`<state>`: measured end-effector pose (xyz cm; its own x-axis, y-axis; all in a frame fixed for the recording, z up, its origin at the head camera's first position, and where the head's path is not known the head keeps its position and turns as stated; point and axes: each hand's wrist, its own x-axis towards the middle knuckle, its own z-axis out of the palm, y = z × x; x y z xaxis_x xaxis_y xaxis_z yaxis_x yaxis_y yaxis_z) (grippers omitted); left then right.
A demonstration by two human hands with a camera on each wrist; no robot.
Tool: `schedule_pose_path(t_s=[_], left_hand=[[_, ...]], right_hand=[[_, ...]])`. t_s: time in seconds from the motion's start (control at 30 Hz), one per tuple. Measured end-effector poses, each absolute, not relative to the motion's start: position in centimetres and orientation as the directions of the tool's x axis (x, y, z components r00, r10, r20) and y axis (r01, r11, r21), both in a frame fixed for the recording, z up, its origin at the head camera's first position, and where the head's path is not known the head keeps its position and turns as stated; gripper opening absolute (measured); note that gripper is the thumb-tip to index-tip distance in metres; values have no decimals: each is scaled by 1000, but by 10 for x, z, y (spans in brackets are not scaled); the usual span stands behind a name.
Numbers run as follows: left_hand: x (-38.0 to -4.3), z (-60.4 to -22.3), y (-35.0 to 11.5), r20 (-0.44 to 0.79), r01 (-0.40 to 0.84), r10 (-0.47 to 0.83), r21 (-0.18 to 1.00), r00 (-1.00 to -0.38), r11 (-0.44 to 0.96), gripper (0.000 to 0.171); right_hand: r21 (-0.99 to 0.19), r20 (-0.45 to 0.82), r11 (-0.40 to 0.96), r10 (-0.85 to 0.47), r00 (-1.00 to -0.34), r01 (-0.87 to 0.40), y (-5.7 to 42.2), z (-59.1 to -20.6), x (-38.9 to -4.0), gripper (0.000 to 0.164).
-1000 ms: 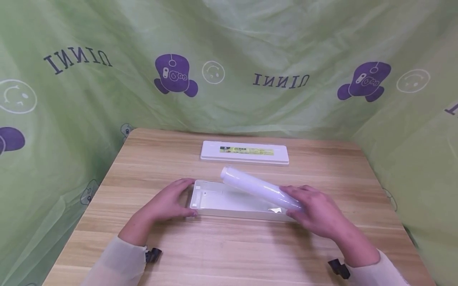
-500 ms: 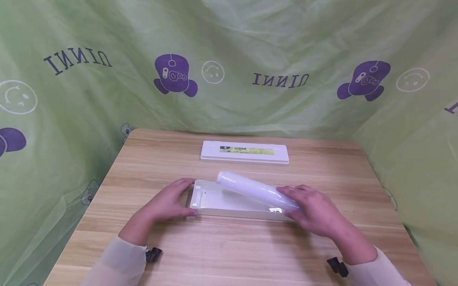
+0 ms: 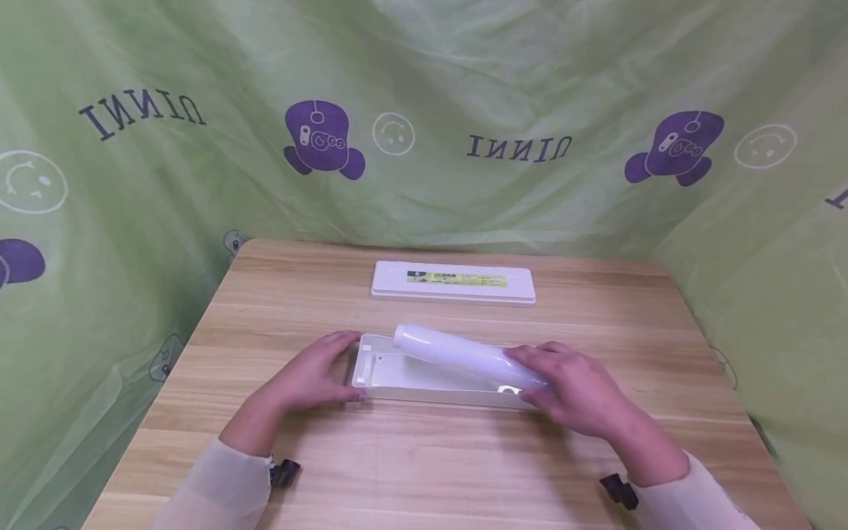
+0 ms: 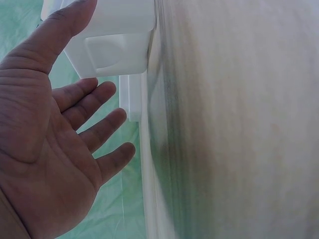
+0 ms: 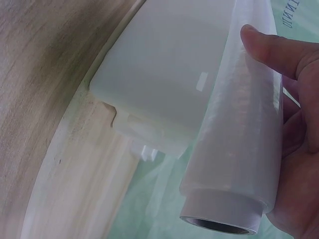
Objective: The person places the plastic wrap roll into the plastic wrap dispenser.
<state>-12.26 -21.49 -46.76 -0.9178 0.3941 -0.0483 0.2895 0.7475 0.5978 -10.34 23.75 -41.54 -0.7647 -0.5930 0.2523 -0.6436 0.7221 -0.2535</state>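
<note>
My right hand (image 3: 575, 386) holds a roll of cling film (image 3: 464, 355) near its right end, the thumb on one side and the fingers on the other. The roll slants over an uncovered, long white plastic box (image 3: 404, 372), its left end raised above the back wall. In the right wrist view the roll (image 5: 239, 139) shows its hollow core end beside the box wall (image 5: 154, 64). My left hand (image 3: 311, 372) spans the box's left end, thumb at the near corner and a finger at the far corner. The left wrist view shows its other fingers (image 4: 104, 124) spread below the box.
A long white lid (image 3: 453, 291) with a yellow-green label lies behind the box on the wooden table (image 3: 424, 464). Green cloth (image 3: 424, 199) with purple prints hangs around the table's back and sides.
The cling film roll has moved left and its raised left end has come down toward the box. My right hand has shifted slightly left with it. My left hand stays at the box.
</note>
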Motion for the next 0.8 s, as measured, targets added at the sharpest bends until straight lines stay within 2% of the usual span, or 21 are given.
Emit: schedule_pose_path(t_s=[0.8], left_hand=[[-122,-468,-215,-39,295,398,608,-916,737,112]], right_hand=[[-238,243,675,-655,-716,-699,228,-416,-112,70]])
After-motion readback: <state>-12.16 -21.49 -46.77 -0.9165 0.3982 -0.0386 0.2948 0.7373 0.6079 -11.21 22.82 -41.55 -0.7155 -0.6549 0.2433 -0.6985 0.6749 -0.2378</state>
